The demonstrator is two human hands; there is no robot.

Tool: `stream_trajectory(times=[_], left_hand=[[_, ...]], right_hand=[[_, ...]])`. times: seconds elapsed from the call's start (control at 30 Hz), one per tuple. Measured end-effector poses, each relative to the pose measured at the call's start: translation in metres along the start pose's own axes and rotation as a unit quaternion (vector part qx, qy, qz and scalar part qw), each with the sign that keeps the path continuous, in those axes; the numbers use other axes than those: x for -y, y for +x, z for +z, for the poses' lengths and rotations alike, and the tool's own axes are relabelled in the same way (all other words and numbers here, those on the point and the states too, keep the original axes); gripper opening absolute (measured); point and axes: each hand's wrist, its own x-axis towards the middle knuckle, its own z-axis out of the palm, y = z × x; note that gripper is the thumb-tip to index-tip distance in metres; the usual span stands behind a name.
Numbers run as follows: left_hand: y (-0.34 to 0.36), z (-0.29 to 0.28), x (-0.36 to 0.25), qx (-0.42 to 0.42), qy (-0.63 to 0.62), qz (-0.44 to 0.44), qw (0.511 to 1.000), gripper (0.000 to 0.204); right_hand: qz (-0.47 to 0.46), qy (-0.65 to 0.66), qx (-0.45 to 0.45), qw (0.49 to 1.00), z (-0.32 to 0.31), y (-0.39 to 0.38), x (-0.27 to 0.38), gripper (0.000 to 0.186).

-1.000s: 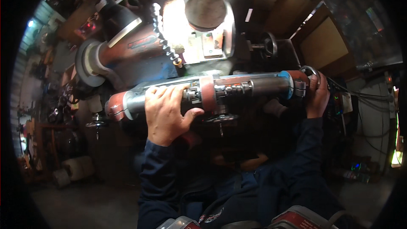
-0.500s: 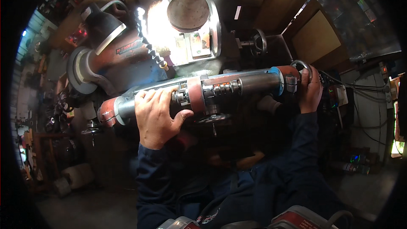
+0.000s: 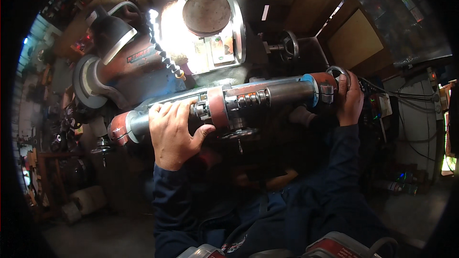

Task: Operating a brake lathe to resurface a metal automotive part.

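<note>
A long dark steel tube assembly point(image 3: 289, 94) with red end collars runs across the front of a machine. My left hand point(image 3: 173, 131) lies over its left half, fingers curled across the top and thumb spread toward me. Right of that hand, a red middle collar point(image 3: 218, 106) stands between exposed metal fittings and a coil spring point(image 3: 251, 99). At the far right end my right hand point(image 3: 351, 101) is wrapped around the rim of a handwheel point(image 3: 339, 70), whose lower part it hides. A smaller handwheel point(image 3: 240, 134) hangs below the middle collar.
Behind the tube stands a red-and-grey machine body point(image 3: 131, 64) with a lamp point(image 3: 112, 38) and a segmented coolant hose point(image 3: 165, 55). A grinding-wheel housing point(image 3: 208, 7) hangs over the brightly lit work area. Another handwheel point(image 3: 289, 46) is at the back right. Cables point(image 3: 406, 95) run along the right side.
The whole view has shifted slightly, so everything sits a little further left. Both hands keep their places on the tube and the handwheel.
</note>
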Motion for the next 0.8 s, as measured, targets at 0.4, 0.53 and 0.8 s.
stream_trajectory(times=[0.4, 0.53, 0.8], left_hand=[[0.0010, 0.0000, 0.0002, 0.003, 0.003, 0.007, 1.000, 0.068], [0.0025, 0.0007, 0.0000, 0.000, 0.008, 0.012, 1.000, 0.069], [0.0036, 0.0011, -0.0010, 0.006, 0.007, 0.009, 1.000, 0.072]], right_hand=[[-0.020, -0.023, 0.017, 0.999, -0.0034, 0.0061, 0.0048, 0.036], [0.011, -0.011, 0.032, 0.999, -0.0017, 0.0050, -0.0027, 0.041], [-0.022, 0.016, -0.009, 1.000, 0.0017, 0.0015, -0.0040, 0.036]])
